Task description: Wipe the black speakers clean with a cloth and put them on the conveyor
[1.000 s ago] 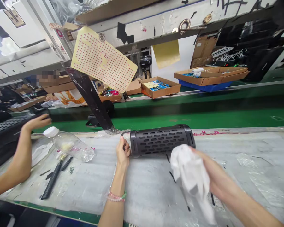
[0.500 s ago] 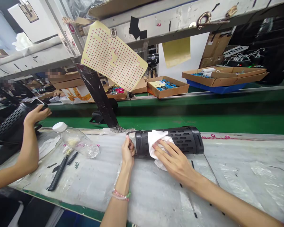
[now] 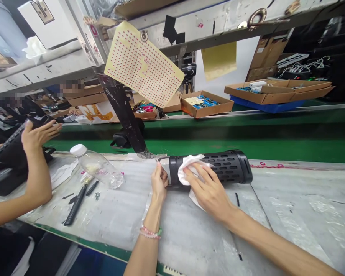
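A black cylinder-like housing with rows of slots (image 3: 228, 166) lies on its side across the covered bench, its capped end to the right. My left hand (image 3: 160, 180) is closed around the handle at its left end; the fingers partly hide that handle. Against the left-middle part of the housing, my right hand (image 3: 208, 188) presses a bunched white cloth (image 3: 185, 172), fingers bent over it. A loose end of the cloth hangs below the hand.
Left of my hands lie a clear plastic bottle (image 3: 99, 166) and a black-handled brush (image 3: 76, 205). A co-worker's hand (image 3: 36, 134) is raised beside another black slotted housing (image 3: 10, 143). Behind the bench run a green belt (image 3: 189, 136), a dark post (image 3: 123, 111) and cardboard trays (image 3: 207, 111).
My right hand and the cloth have shifted slightly toward the housing's left end, and the cloth is more bunched. The co-worker's hand has opened from its grip on a handle.
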Available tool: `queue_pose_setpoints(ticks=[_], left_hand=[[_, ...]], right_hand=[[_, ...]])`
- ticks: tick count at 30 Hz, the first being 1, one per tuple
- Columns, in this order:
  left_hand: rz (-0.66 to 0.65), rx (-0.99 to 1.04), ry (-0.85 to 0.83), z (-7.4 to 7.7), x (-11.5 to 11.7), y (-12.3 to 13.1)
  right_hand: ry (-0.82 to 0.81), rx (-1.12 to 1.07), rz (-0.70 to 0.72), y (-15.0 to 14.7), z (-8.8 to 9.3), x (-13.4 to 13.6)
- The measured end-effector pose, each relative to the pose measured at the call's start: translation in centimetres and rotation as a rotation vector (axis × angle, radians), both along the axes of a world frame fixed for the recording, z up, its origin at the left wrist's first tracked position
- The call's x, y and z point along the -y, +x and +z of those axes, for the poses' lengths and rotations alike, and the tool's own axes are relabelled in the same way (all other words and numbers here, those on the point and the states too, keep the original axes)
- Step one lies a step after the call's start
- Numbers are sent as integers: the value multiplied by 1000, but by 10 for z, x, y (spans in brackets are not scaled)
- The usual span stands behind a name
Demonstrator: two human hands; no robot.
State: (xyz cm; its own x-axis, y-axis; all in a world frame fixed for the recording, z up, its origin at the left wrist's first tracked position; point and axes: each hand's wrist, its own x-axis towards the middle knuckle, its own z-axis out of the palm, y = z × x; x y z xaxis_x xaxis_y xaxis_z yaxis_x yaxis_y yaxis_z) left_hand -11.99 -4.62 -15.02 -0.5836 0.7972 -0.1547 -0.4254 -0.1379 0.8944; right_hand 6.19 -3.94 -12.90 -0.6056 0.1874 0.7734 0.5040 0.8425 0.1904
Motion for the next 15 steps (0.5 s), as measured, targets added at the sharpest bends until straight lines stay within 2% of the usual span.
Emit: queue_pose_setpoints(ticks=[7,10,13,15], left_hand=[[-10,-11,24,-2,1,1],[-21,-8,35,-2,1,2],[-30,2,36,-1,0,1],[-33,10,31,-1,0,0]], right_hand=[[-54,1,13,8,-7,6],[-47,-60,-44,-3,-5,4],[-46,-104,-57,-13,-8,13],[-162,-134,15,-10,-14,26]])
